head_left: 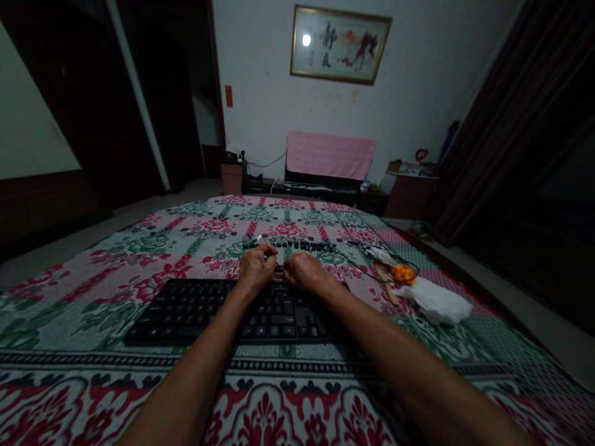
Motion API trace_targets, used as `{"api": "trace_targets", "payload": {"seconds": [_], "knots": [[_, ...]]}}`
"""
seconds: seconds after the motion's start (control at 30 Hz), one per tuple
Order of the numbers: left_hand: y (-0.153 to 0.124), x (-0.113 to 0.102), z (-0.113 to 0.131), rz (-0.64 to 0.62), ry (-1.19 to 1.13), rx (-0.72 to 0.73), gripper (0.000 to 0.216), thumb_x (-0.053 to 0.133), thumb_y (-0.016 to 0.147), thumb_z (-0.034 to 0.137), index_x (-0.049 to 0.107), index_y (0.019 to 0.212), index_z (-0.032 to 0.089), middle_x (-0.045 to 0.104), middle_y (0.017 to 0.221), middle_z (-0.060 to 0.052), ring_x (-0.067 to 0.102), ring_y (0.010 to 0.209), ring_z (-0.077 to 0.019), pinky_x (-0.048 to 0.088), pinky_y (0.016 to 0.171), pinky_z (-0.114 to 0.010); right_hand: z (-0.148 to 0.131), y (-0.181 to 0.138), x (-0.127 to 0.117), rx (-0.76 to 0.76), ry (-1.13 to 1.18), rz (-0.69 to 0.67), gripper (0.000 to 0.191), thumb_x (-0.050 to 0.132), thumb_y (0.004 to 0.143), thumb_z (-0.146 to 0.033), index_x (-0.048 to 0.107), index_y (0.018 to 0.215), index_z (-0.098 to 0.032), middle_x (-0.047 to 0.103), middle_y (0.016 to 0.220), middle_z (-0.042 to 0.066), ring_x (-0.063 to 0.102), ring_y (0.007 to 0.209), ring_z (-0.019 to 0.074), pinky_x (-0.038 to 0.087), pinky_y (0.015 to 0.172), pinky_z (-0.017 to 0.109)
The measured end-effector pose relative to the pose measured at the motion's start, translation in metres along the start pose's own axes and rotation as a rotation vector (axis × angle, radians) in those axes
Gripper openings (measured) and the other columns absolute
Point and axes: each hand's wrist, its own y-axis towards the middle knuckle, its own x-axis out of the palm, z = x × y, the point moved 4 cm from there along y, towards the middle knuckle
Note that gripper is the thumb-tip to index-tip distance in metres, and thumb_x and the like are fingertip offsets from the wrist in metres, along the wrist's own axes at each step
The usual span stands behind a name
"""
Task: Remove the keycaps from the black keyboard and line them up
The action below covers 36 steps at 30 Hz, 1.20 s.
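A black keyboard lies on a floral bedspread in front of me. My left hand and my right hand are closed together over the keyboard's far edge. Between them they pinch something small and dark that I cannot make out. A thin light-tipped tool seems to stick up from the left hand. Just beyond the hands, a row of loose black keycaps lies on the bedspread.
A white cloth, an orange object and a thin black cable lie to the right. Across the room stand a low cabinet with a pink cover and a framed picture on the wall.
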Motion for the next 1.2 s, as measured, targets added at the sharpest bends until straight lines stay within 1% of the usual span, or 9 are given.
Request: {"api": "trace_targets", "payload": {"seconds": [0.13, 0.27, 0.47, 0.63, 0.83, 0.9, 1.0, 1.07, 1.2], "knots": [[-0.001, -0.002, -0.008, 0.018, 0.044, -0.042, 0.021, 0.047, 0.067, 0.021, 0.065, 0.078, 0.021, 0.061, 0.058, 0.000, 0.055, 0.054, -0.0147, 0.039, 0.058, -0.024, 0.009, 0.000, 0.005, 0.029, 0.063, 0.023, 0.023, 0.047, 0.076, -0.024, 0.067, 0.080, -0.014, 0.066, 0.076, 0.009, 0.058, 0.070, 0.0162, 0.034, 0.060, 0.023], [0.003, -0.006, -0.017, 0.034, -0.057, -0.168, 0.022, 0.049, 0.067, 0.025, 0.065, 0.082, 0.020, 0.063, 0.061, 0.000, 0.056, 0.053, -0.0149, 0.041, 0.056, -0.024, 0.031, -0.001, 0.007, 0.101, 0.108, -0.011, 0.026, 0.046, 0.076, -0.026, 0.069, 0.080, -0.016, 0.067, 0.073, 0.007, 0.057, 0.065, 0.0142, 0.031, 0.056, 0.022], [0.009, -0.010, -0.019, 0.071, -0.075, -0.198, 0.023, 0.053, 0.064, 0.028, 0.066, 0.081, 0.020, 0.066, 0.069, -0.002, 0.059, 0.061, -0.0155, 0.042, 0.058, -0.023, 0.051, 0.006, 0.013, 0.202, 0.084, -0.063, 0.028, 0.044, 0.075, -0.019, 0.071, 0.081, -0.016, 0.069, 0.079, 0.009, 0.059, 0.070, 0.0152, 0.035, 0.060, 0.021], [0.010, -0.016, -0.019, 0.087, -0.088, -0.223, 0.024, 0.053, 0.063, 0.028, 0.067, 0.080, 0.020, 0.066, 0.068, -0.001, 0.059, 0.062, -0.0156, 0.042, 0.060, -0.023, 0.062, 0.018, 0.017, 0.276, 0.142, -0.042, 0.025, 0.048, 0.074, -0.020, 0.069, 0.085, -0.016, 0.069, 0.084, 0.007, 0.061, 0.080, 0.0157, 0.038, 0.066, 0.020], [0.011, -0.016, -0.020, 0.083, -0.092, -0.184, 0.023, 0.053, 0.063, 0.028, 0.067, 0.080, 0.020, 0.066, 0.065, -0.001, 0.059, 0.061, -0.0148, 0.042, 0.060, -0.023, 0.060, 0.020, 0.024, 0.211, 0.347, -0.255, 0.032, 0.060, 0.067, -0.028, 0.066, 0.097, -0.020, 0.067, 0.079, -0.002, 0.059, 0.068, 0.0110, 0.037, 0.054, 0.016], [0.011, -0.015, -0.021, 0.078, -0.098, -0.167, 0.022, 0.053, 0.064, 0.028, 0.066, 0.080, 0.020, 0.066, 0.063, -0.001, 0.059, 0.059, -0.0146, 0.042, 0.059, -0.023, 0.057, 0.021, 0.025, 0.197, 0.323, -0.295, 0.026, 0.058, 0.068, -0.027, 0.068, 0.091, -0.021, 0.066, 0.073, -0.002, 0.058, 0.065, 0.0108, 0.035, 0.052, 0.017], [0.012, -0.014, -0.021, 0.072, -0.100, -0.164, 0.023, 0.052, 0.064, 0.028, 0.066, 0.080, 0.019, 0.065, 0.062, -0.001, 0.058, 0.057, -0.0144, 0.042, 0.058, -0.023, 0.053, 0.026, 0.025, 0.137, 0.215, -0.271, 0.021, 0.056, 0.069, -0.026, 0.070, 0.083, -0.021, 0.065, 0.070, 0.000, 0.057, 0.065, 0.0119, 0.033, 0.051, 0.018], [0.012, -0.015, -0.020, 0.066, -0.106, -0.174, 0.023, 0.052, 0.064, 0.028, 0.066, 0.080, 0.019, 0.065, 0.062, -0.001, 0.058, 0.056, -0.0142, 0.041, 0.056, -0.023, 0.051, 0.031, 0.026, 0.106, 0.155, -0.297, 0.019, 0.057, 0.068, -0.027, 0.071, 0.078, -0.020, 0.064, 0.067, 0.001, 0.057, 0.064, 0.0125, 0.032, 0.050, 0.019], [0.012, -0.016, -0.017, 0.059, -0.127, -0.192, 0.023, 0.053, 0.063, 0.027, 0.066, 0.079, 0.019, 0.063, 0.058, 0.001, 0.055, 0.052, -0.0135, 0.040, 0.053, -0.022, 0.055, 0.041, 0.029, 0.126, 0.117, -0.364, 0.017, 0.058, 0.066, -0.026, 0.071, 0.076, -0.019, 0.063, 0.064, 0.001, 0.056, 0.061, 0.0125, 0.033, 0.050, 0.019]]}}
